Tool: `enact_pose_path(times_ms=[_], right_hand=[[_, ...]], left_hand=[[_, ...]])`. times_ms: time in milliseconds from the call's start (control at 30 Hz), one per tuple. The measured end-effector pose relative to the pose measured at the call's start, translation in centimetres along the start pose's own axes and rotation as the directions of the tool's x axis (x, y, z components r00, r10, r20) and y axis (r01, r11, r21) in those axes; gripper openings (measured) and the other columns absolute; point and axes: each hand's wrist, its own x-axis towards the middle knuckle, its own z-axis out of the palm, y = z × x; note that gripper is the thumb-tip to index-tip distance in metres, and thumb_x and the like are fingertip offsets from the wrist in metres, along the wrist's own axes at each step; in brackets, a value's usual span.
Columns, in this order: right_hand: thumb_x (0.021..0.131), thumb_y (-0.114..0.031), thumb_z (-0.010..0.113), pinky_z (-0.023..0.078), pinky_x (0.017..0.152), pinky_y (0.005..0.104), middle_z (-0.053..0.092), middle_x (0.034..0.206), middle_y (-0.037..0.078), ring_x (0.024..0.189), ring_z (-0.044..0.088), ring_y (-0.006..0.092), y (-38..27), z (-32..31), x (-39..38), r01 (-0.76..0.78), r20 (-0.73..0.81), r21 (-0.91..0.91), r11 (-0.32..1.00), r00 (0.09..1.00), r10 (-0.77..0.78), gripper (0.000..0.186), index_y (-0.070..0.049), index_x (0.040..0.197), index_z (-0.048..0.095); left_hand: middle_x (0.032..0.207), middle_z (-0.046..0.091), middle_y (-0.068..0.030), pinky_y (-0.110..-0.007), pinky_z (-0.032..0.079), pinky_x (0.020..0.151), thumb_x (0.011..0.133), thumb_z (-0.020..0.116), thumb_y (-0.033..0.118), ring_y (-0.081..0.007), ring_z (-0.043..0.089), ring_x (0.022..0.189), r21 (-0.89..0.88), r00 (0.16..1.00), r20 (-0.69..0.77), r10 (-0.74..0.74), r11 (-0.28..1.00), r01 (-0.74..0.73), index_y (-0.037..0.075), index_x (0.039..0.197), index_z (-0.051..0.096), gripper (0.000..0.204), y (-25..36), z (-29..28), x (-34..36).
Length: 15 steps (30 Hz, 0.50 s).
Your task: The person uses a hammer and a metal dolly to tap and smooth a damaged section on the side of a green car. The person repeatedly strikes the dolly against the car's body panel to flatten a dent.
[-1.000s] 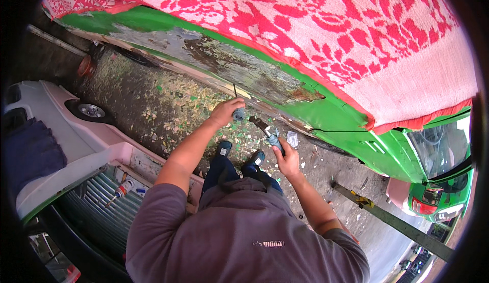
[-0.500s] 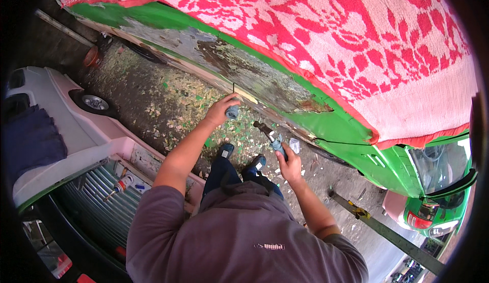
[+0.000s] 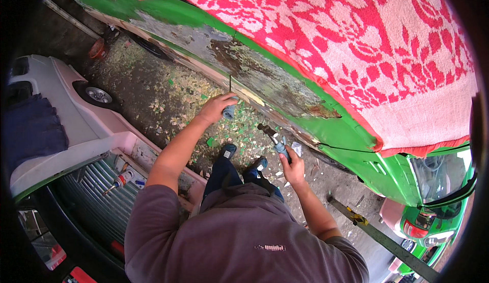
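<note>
Provisionally, we judge the hammer [image 3: 270,134] head-heavy, stiff and best held low on its blue handle [image 3: 281,148], where the right hand [image 3: 294,169] grasps it above the chip-strewn floor [image 3: 153,92], the left hand [image 3: 216,109] gripping a thin-shafted tool [image 3: 228,112].

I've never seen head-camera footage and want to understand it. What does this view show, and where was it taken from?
There's no machine, just a person's bare hands. A wide fisheye camera worn on the head looks down, so straight edges bend. In the left hand is a tool with a blue-grey end and, seemingly, a thin dark rod. The right hand holds a hammer by its handle. Yellowish and green flakes lie scattered on the ground. Beyond the hands stands a green vehicle, partly draped with a red-and-pink patterned cloth.
</note>
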Motion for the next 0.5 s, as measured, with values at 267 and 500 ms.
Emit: enact_pose_path(times_ms=[267,500], right_hand=[[0.09,-0.029,0.069,0.053,0.067,0.0425,0.069,0.092,0.02,0.076,0.068,0.0368,-1.6,1.1,0.5,0.101,-0.019,-0.015,0.995,0.995,-0.102,0.036,-0.007,0.117,0.063],[0.089,-0.029,0.069,0.053,0.067,0.0447,0.069,0.1,0.018,0.081,0.067,0.04,-5.7,4.5,1.1,0.194,-0.018,-0.058,0.979,0.981,-0.195,0.035,-0.006,0.116,0.062]], left_hand=[[0.14,0.053,-0.0032,-0.04,0.051,0.098,0.068,0.065,-0.011,-0.0294,0.057,0.119,0.157,0.971,0.092,0.219,0.96,-0.231,0.015,0.116,0.062,0.055,-2.4,-0.6,0.3],[0.125,0.06,-0.0035,-0.043,0.052,0.086,0.074,0.063,-0.005,-0.0317,0.062,0.106,0.077,0.923,0.24,0.302,0.942,-0.328,0.015,0.112,0.061,0.042,-1.0,-4.3,2.4]])
